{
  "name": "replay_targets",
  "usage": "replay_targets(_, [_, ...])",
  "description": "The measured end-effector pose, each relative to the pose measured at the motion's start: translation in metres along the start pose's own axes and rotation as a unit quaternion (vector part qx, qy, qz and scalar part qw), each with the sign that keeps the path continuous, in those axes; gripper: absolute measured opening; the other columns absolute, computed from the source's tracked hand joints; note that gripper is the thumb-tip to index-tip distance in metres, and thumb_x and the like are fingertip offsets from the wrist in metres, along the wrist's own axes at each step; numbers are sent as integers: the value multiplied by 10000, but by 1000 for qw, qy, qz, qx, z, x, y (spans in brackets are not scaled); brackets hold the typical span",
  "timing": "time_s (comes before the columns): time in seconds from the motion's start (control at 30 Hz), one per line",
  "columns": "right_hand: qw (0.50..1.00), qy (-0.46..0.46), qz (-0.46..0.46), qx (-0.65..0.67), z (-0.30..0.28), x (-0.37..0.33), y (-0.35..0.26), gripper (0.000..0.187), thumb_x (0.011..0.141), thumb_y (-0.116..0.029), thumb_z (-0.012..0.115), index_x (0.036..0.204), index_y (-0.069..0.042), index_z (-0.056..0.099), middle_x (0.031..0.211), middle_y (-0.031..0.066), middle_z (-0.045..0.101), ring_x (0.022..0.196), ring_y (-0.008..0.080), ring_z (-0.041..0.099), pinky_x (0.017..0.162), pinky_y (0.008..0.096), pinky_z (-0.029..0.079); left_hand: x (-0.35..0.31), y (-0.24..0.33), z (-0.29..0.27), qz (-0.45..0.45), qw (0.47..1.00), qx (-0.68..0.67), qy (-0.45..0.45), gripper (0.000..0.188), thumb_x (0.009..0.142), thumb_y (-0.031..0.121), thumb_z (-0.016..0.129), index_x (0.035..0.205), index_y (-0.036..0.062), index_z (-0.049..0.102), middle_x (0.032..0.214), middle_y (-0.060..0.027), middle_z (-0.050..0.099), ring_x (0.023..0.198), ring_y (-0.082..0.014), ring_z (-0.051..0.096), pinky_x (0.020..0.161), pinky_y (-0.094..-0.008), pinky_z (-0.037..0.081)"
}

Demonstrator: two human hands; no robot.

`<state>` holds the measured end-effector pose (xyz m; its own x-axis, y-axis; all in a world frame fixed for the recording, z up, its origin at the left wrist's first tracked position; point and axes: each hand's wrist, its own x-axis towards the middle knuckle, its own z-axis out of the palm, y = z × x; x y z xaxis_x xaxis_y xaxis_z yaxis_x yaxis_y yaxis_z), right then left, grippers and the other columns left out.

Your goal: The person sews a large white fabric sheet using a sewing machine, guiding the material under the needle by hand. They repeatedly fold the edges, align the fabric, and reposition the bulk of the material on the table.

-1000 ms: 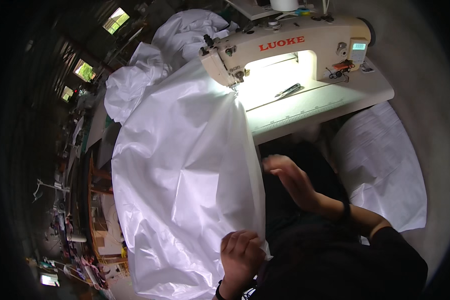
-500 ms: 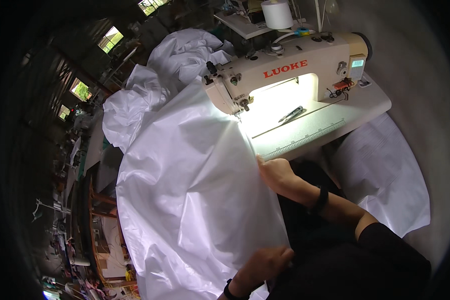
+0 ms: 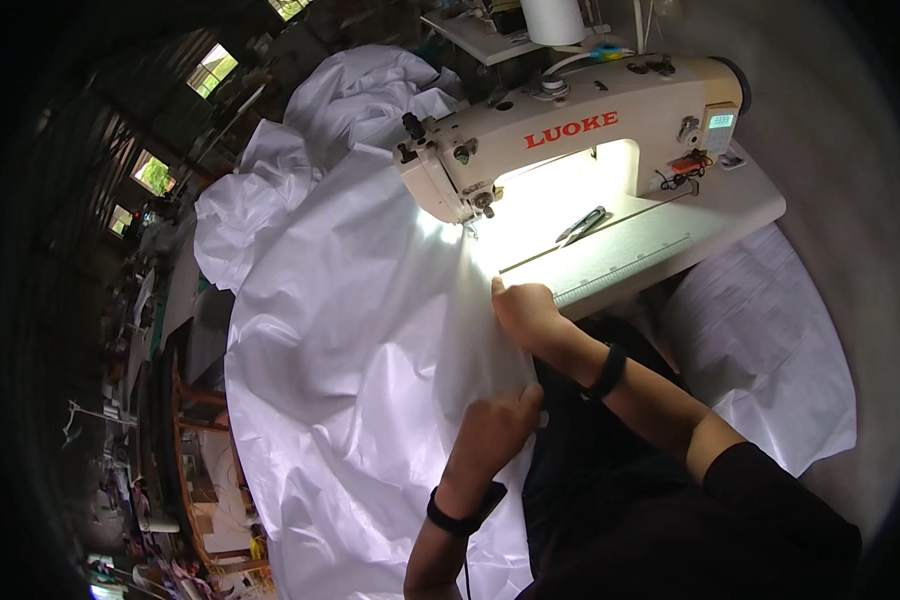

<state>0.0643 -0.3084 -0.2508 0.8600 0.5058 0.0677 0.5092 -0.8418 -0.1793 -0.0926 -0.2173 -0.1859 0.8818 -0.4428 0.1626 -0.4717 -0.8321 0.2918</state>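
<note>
A large sheet of shiny white fabric point(image 3: 350, 330) runs under the needle end of a cream sewing machine point(image 3: 570, 115) and hangs down in folds toward me. My right hand point(image 3: 526, 312) is closed at the sheet's right edge, just in front of the needle area, with the thumb near the lit bed. Lower along that same edge, my left hand point(image 3: 492, 432) is curled in a fist on the fabric. Its fingertips are mostly hidden from above. Thread snips point(image 3: 582, 226) lie on the machine bed, right of the needle.
Bunched white fabric point(image 3: 370, 100) is heaped behind the machine at the left. More of it point(image 3: 770, 350) hangs at the right below the table. A white thread cone point(image 3: 553, 20) stands at the back. Wooden shelving point(image 3: 205, 450) and clutter fill the dim left side.
My left hand has moved up along the fabric edge, closer to my right hand. The right hand has shifted slightly up and left toward the needle. The view has shifted a little.
</note>
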Motion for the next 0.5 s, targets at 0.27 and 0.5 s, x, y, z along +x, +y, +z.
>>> replay_targets(0.27, [993, 101, -38, 41, 21, -69, 8, 513, 867, -59, 529, 1355, 96, 486, 663, 92, 664, 524, 219, 654, 464, 358, 521, -19, -18, 41, -91, 992, 8, 93, 257, 855, 157, 667, 1088, 51, 647, 937, -108, 702, 793, -290, 691, 687, -358, 562])
replay_targets(0.5, [998, 53, -26, 9, 16, -81, -11, 600, 804, -28, 556, 1382, 101, 467, 568, 42, 614, 472, 185, 623, 429, 320, 485, -37, -206, 41, -268, 928, 237, 102, 568, 944, 423, 596, 1456, 216, 462, 1525, -112, 417, 1399, -361, 383, 1051, -608, 372])
